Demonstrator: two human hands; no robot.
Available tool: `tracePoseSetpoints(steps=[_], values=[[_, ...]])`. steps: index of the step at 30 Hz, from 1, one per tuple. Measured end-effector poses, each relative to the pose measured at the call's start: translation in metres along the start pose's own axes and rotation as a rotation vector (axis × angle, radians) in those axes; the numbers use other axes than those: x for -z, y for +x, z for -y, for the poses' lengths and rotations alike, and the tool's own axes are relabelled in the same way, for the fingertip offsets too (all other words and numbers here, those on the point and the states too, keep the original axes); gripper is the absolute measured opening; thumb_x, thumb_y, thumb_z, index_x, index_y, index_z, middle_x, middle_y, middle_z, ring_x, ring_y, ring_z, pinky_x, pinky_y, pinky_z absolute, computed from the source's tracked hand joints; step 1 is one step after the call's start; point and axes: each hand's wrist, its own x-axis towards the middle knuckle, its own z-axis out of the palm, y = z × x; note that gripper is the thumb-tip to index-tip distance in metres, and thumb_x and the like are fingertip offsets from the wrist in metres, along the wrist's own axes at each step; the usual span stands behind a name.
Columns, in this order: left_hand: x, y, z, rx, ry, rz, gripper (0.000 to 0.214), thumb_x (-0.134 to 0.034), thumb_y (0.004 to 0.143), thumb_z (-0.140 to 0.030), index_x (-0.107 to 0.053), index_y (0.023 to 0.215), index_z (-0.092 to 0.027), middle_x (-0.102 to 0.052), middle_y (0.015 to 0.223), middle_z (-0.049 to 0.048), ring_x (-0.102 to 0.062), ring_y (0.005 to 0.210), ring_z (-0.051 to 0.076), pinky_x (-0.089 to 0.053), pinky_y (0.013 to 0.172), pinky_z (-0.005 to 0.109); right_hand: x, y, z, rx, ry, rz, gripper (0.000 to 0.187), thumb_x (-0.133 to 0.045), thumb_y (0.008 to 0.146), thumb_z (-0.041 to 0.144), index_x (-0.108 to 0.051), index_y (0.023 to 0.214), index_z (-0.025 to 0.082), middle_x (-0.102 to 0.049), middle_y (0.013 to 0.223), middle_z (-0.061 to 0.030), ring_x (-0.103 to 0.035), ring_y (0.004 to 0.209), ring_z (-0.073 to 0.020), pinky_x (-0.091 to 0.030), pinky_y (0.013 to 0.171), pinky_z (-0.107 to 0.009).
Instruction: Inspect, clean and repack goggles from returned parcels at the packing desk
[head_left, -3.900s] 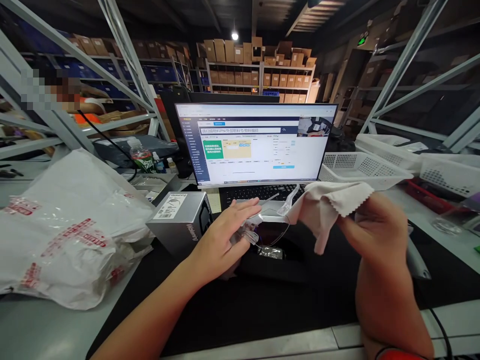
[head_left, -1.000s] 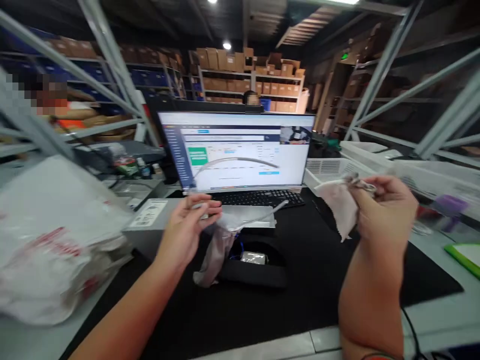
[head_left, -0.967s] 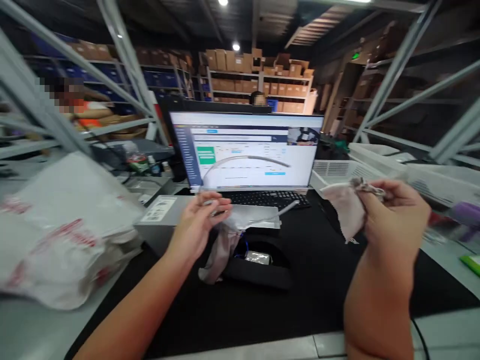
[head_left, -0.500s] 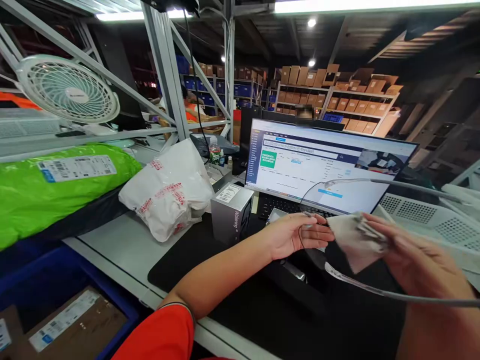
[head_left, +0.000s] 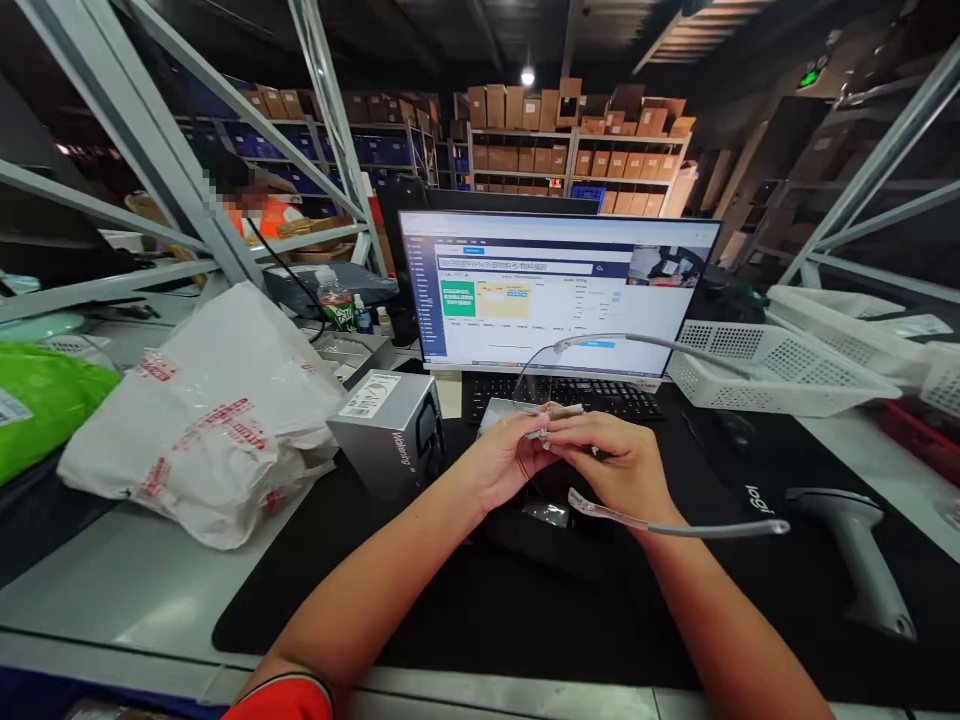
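Note:
My left hand (head_left: 501, 462) and my right hand (head_left: 615, 465) meet over the black mat (head_left: 420, 590), fingers pinched on the front of a pair of clear glasses (head_left: 600, 345). The two long temples (head_left: 675, 527) stick out to the right, one above my right hand and one across my right wrist. A small piece of pale cloth shows between my fingertips. A grey product box (head_left: 386, 430) stands just left of my left hand. A keyboard (head_left: 562, 395) and a lit monitor (head_left: 555, 290) are right behind my hands.
A white plastic bag with red print (head_left: 210, 410) lies at the left, beside a green parcel (head_left: 37, 400). White mesh baskets (head_left: 780, 365) stand at the right. A barcode scanner (head_left: 855, 550) lies on the mat's right end. A person in orange is behind the shelving, back left.
My view swung left and came back to the monitor. My right hand moved in to join the left on the glasses. The cloth, loose in my right hand before, is now mostly hidden.

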Motion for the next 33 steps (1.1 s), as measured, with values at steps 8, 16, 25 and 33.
tracePoseSetpoints(steps=[8,16,25,33], values=[[0.001,0.0,0.005,0.005,0.004,0.068,0.022,-0.077,0.074,-0.018,-0.075,0.095,-0.015,-0.075,0.117,0.0076,-0.071,0.088,0.014,-0.057,0.07,0.021,-0.005,-0.005,0.005,-0.244,0.079,0.074,0.007,-0.078,0.076,0.015,-0.078,0.077,0.022,-0.079,0.082,-0.0027,-0.075,0.078,-0.0197,-0.058,0.074,-0.03],[0.002,0.001,0.011,0.025,0.031,0.105,0.025,-0.079,0.071,-0.019,-0.072,0.095,-0.016,-0.076,0.114,0.0093,-0.069,0.114,0.027,-0.046,0.112,0.044,0.011,-0.003,0.005,-0.279,0.319,0.622,0.001,-0.077,0.081,0.019,-0.078,0.08,0.019,-0.079,0.083,-0.0039,-0.075,0.083,-0.0185,-0.059,0.082,-0.031],[0.007,-0.003,-0.007,-0.034,-0.002,0.158,0.026,-0.079,0.074,-0.021,-0.072,0.098,-0.016,-0.079,0.103,0.007,-0.074,0.101,0.021,-0.054,0.102,0.037,0.109,0.0,0.006,-0.342,0.15,0.362,0.012,-0.082,0.079,0.033,-0.079,0.082,0.022,-0.078,0.084,-0.0068,-0.074,0.077,-0.0212,-0.059,0.072,-0.032],[-0.004,-0.014,-0.022,-0.405,0.351,-0.036,0.024,-0.082,0.07,-0.019,-0.075,0.093,-0.016,-0.078,0.091,0.0073,-0.075,0.09,0.023,-0.056,0.096,0.037,0.18,-0.008,-0.022,-0.708,-0.799,-0.23,0.016,-0.082,0.071,0.018,-0.082,0.088,0.018,-0.071,0.06,-0.0058,-0.059,0.052,-0.0172,-0.041,0.059,-0.035]])
